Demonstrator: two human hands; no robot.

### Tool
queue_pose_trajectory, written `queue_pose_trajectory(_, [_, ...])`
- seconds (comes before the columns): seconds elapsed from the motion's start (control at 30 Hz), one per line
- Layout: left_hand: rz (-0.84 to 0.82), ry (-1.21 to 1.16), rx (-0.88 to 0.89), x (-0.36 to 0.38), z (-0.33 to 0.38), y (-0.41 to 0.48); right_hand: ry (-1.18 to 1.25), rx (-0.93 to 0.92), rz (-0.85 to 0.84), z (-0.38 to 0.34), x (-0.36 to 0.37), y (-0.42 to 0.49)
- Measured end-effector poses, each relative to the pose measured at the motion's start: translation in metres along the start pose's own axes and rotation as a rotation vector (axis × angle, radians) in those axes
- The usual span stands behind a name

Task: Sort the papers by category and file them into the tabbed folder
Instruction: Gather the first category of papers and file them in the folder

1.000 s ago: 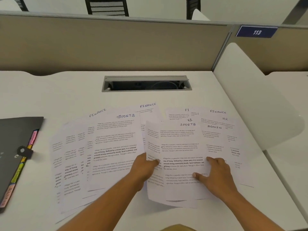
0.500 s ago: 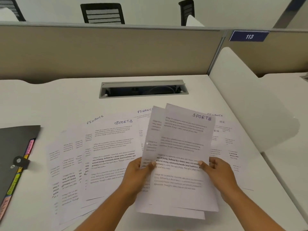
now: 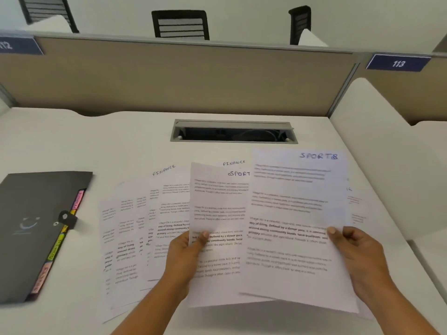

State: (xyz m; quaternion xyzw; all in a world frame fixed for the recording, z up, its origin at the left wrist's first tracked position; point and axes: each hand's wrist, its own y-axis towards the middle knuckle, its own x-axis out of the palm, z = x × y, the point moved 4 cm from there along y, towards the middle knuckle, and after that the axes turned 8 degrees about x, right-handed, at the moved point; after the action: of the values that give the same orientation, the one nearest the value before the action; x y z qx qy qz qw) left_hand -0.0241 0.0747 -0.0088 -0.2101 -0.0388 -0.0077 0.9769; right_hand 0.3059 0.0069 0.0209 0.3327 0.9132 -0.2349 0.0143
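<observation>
- Left hand (image 3: 191, 252), lower centre of frame: pinches the left edge of a sheet headed "SPORT" (image 3: 217, 209), thumb on its face. The sheet is raised off the desk (image 3: 96, 141).
- Right hand (image 3: 358, 257), lower right: pinches the right edge of a second sheet headed "SPORTS" (image 3: 295, 213), also raised. Its left edge overlaps the first sheet.
- The hands are apart, one sheet in each.
- Remaining papers (image 3: 135, 226): fanned flat on the desk, centre left, behind and beside the left hand. Two "FINANCE" headings are legible; the body text is blurred.
- Further sheets show at right, beyond the raised sheet, headings mostly hidden.
- Tabbed folder (image 3: 36, 226): dark grey, closed, flat at left of frame, coloured tabs along its right edge, well apart from both hands.
- Cable slot (image 3: 233, 132): upper centre of the desk.
</observation>
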Motion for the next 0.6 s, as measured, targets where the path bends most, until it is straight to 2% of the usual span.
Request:
queue_pose_trajectory(0.17, [-0.144, -0.020, 0.017, 0.013, 0.009, -0.012, -0.034, -0.016, -0.147, -0.006, 0.044, -0.010])
queue_pose_trajectory(0.4, [-0.271, 0.045, 0.049, 0.014, 0.022, -0.022, -0.024, 0.119, -0.405, 0.004, 0.080, -0.024])
queue_pose_trajectory(0.53, [-0.301, 0.117, 0.042, 0.002, 0.019, -0.014, -0.065, 0.081, -0.344, 0.008, 0.079, -0.025])
queue_pose_trajectory(0.6, [-0.144, 0.166, 0.073, -0.013, 0.014, -0.003, -0.064, 0.069, -0.300, 0.009, 0.077, -0.025])
